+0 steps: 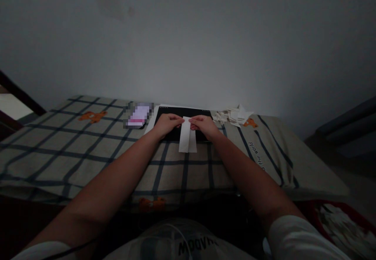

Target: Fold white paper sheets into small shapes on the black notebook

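A white strip of paper [185,136] is pinched at its top end between my two hands. It is creased lengthwise, with one flap angled off to the right, and its lower end hangs past the front edge of a black spiral-holed pad [170,135]. My left hand [168,125] has thumb and fingers closed on the strip's left edge. On the right edge, my right hand [205,126] pinches it the same way. Both hands are over the black pad, which lies on white sheets.
A checked cloth with bear prints covers the table [96,146]. Left of the pad lies a lit phone [139,115], its screen blurred. To the right is a pile of folded paper pieces [233,115]. A red container [343,228] with paper scraps stands lower right. The wall rises behind.
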### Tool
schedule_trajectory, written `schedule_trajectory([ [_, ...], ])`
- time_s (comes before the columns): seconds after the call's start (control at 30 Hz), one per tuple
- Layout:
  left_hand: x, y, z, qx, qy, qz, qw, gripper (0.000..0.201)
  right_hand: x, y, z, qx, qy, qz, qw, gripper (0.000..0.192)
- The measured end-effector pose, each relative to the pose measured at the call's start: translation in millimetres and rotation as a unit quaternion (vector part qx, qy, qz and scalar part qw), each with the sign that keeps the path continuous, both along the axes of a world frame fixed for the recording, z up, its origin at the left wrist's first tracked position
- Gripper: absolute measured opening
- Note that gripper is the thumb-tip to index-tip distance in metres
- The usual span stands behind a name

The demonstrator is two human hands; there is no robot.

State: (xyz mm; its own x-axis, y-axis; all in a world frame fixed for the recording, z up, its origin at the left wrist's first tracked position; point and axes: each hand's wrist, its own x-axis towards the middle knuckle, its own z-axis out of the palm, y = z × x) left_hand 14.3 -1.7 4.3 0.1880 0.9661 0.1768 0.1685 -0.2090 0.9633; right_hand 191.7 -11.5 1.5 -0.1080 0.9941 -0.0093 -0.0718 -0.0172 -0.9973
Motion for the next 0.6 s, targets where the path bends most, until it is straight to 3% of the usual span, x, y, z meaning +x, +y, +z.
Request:
schedule_trajectory([
  [0.33, -0.6, 1.9, -2.0, -0.009, -0.013, -0.003, 1.000, 0.025, -0.4, 0.7, -1.8, 0.026, -0.017, 0.011, 0.999, 0.003],
  [0.5, -1.9, 3.9, -1.6, 0.019, -0.021, 0.049, 0.998, 0.024, -1.1, -1.1, -1.3, 0.000, -0.015, 0.041, 0.999, 0.006],
  [0.6, -1.6, 3.9, -2.1, 0.010, -0.035, 0.044, 0.998, 0.028, -1.0, -2.3, 0.9, -0.005, -0.032, 0.034, 0.999, 0.004],
])
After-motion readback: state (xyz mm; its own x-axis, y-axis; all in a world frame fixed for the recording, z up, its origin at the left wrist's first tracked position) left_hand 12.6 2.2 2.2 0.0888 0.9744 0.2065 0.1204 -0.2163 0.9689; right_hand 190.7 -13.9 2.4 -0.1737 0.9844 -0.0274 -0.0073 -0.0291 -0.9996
